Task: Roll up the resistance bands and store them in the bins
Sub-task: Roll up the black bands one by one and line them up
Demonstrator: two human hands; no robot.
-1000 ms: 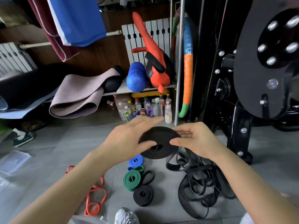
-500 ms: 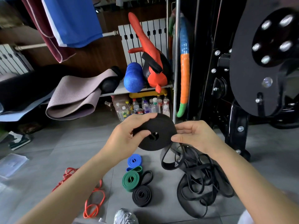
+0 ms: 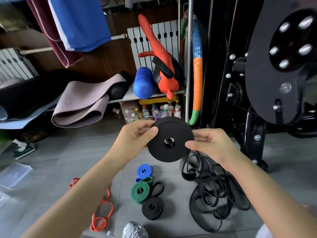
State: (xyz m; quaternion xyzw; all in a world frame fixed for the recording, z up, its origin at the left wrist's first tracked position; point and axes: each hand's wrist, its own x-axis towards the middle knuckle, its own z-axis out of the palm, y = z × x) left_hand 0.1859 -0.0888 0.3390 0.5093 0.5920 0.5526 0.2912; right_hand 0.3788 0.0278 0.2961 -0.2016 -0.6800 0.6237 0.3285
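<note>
Two-handed, pinching the roll (image 3: 161, 155) face-on above the floor (image 3: 72, 152), left hand (image 3: 133, 138) on its upper-left rim, right hand (image 3: 212, 145) on its right edge (tail (image 3: 184, 163) dropping just below toward the pile (image 3: 214, 191)), right likely nearer for feeding.

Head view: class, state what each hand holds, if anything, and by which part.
Both hold the black rolled band: the left hand pinches its upper-left rim, the right hand its right rim.
</note>
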